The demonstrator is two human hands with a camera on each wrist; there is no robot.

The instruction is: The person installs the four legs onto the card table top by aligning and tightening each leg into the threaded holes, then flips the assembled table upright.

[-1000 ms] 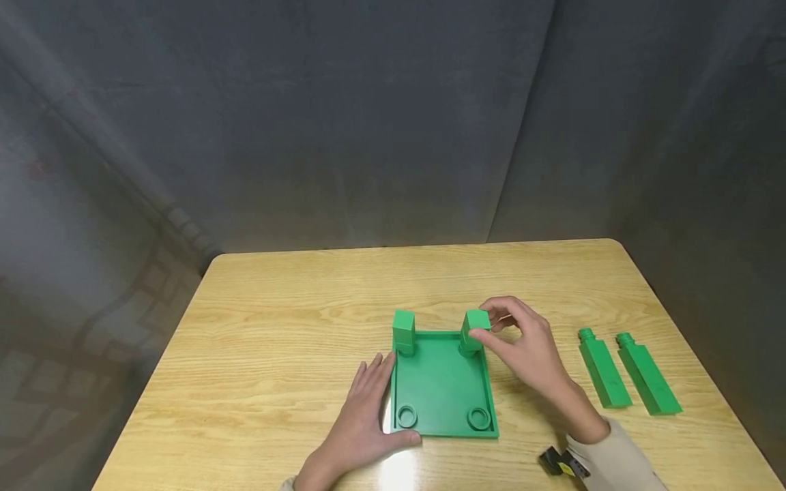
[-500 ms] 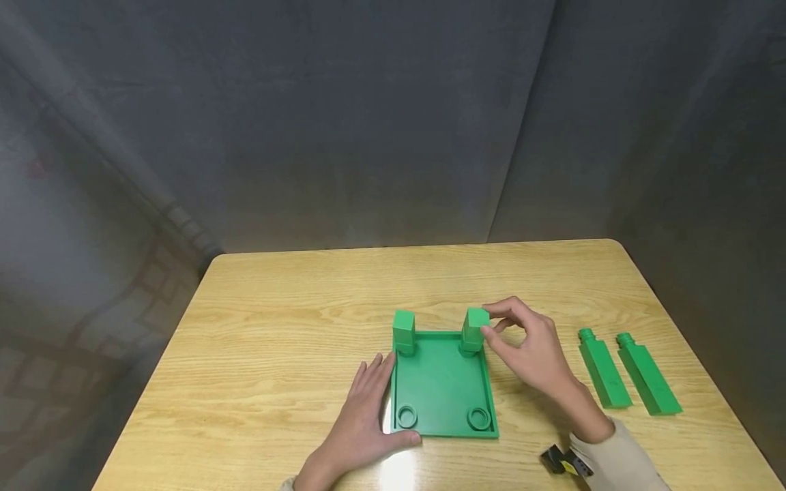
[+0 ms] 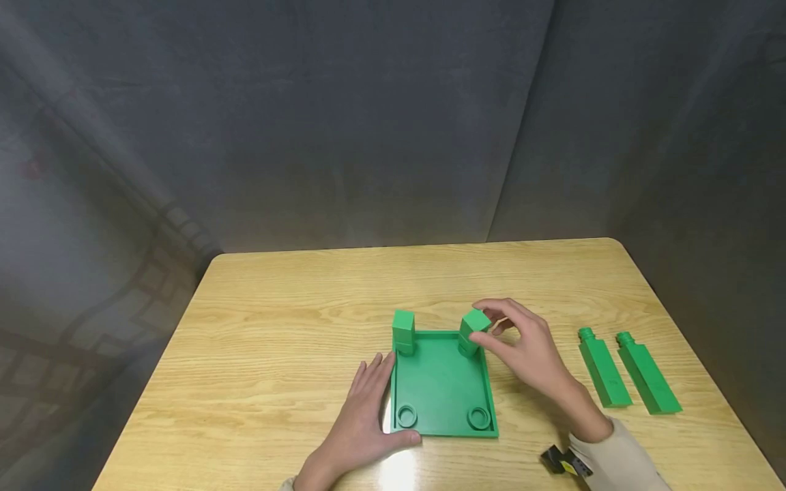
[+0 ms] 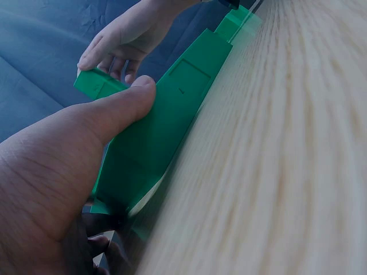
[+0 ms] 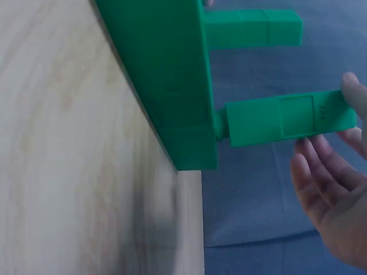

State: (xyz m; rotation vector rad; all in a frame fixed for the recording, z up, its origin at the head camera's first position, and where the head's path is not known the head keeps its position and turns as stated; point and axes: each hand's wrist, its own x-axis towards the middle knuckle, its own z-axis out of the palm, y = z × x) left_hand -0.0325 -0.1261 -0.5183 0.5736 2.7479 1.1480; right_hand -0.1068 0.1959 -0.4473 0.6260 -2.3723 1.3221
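A square green tabletop-like panel (image 3: 439, 389) with a raised rim lies on the table, a round threaded socket at each near corner. My left hand (image 3: 368, 416) rests along its left side with straight fingers, the thumb against the front edge. At the far right corner my right hand (image 3: 528, 348) pinches the upper end of a green square leg (image 3: 475, 320) between thumb and fingers. In the right wrist view, that leg's (image 5: 258, 120) threaded neck shows just at the panel, and the leg leans slightly. Another green leg (image 3: 403, 329) stands upright at the far left corner.
Two more green legs, a nearer one (image 3: 604, 372) and an outer one (image 3: 649, 376), lie on the wooden table (image 3: 276, 327) at the right, threaded ends pointing away. A black device (image 3: 565, 462) sits at my right wrist. Dark curtains (image 3: 368, 136) hang behind the table.
The leg in my right hand has turned about its length, and its top now leans a little. My right fingers shifted back on it, then forward again. My left hand stays in place.
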